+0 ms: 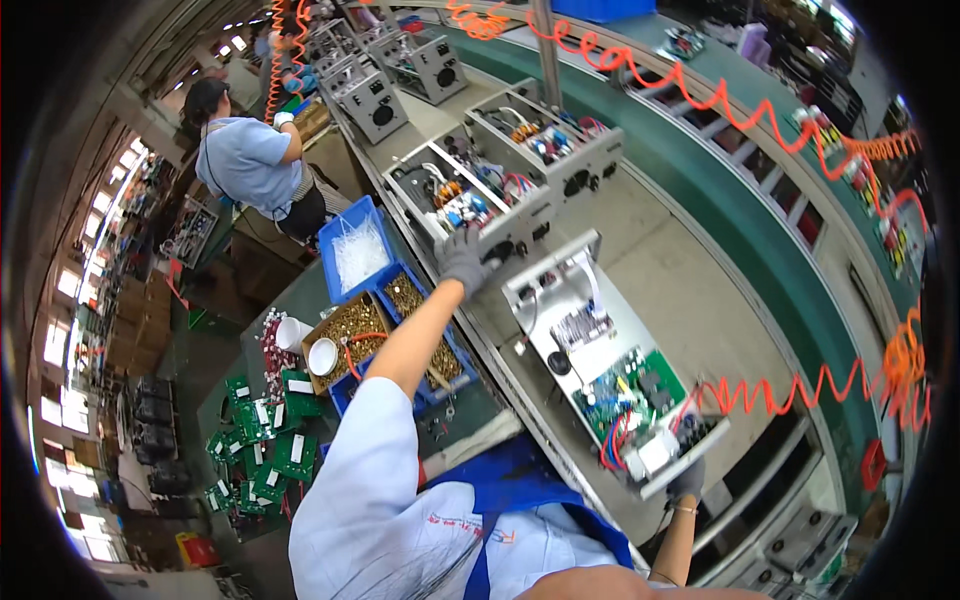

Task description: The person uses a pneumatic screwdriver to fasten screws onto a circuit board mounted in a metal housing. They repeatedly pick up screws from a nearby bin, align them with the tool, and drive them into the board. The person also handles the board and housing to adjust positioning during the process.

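My left hand (463, 262), in a grey glove, lies against the front panel of a metal equipment chassis (510, 228). Its fingers point up the panel and the thumb is spread apart. That chassis is full of coils and coloured wires. Nearer to me stands a second chassis (575, 345) without side walls, with a green circuit board (640, 385), a white block and red and blue wires. At the outer face of its near end panel is my right hand (686, 482), also gloved, closed at the panel's edge. Part of its fingers is hidden.
Left of the line sit a blue bin of white ties (360, 250), a box of brass-coloured hardware (350, 325) and several green circuit boards (270, 440). More chassis (370, 105) line the far end. Orange coiled hoses (800, 395) hang at right. A co-worker (250, 160) stands far left.
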Available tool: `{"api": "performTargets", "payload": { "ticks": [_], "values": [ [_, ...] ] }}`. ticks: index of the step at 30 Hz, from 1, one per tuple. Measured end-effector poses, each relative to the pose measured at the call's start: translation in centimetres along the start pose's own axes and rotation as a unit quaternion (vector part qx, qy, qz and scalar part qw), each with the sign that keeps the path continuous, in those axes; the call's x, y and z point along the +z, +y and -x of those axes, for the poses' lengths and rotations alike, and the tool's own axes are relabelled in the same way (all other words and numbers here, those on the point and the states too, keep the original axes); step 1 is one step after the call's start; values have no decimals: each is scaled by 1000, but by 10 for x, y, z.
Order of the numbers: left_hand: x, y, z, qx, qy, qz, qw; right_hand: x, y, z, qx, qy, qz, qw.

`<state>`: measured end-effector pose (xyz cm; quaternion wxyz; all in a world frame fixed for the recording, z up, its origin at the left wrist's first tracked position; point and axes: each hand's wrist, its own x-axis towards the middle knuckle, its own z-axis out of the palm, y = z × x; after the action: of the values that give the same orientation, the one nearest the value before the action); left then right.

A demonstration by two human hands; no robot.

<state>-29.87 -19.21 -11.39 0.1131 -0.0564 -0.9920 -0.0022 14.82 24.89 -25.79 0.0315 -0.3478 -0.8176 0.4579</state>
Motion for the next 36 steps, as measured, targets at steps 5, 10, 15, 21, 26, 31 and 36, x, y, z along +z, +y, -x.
{"api": "performTargets", "payload": {
  "ticks": [5, 10, 15, 21, 26, 31, 36],
  "values": [
    [31, -10, -16, 12, 39, -50, 998, 13, 0, -6, 141, -22, -57, 988],
    [48, -39, -46, 17, 31, -63, 997, 13, -19, -11, 199, -27, -35, 979],
    [30, -39, -79, 10, 1, -68, 998, 36, -22, -19, 235, -20, -30, 971],
    [35, -59, -92, 39, 12, -52, 998, 64, -27, -44, 251, -10, -29, 967],
    [28, -77, -103, 40, -61, -22, 997, 76, -34, -72, 244, 0, -22, 970],
    [5, -41, -117, 5, 73, 210, 975, 78, -30, -129, 183, 61, -54, 980],
    [-82, 32, -65, 95, 210, 362, 903, 25, -166, -78, -86, 75, 125, 986]
  ]
}}
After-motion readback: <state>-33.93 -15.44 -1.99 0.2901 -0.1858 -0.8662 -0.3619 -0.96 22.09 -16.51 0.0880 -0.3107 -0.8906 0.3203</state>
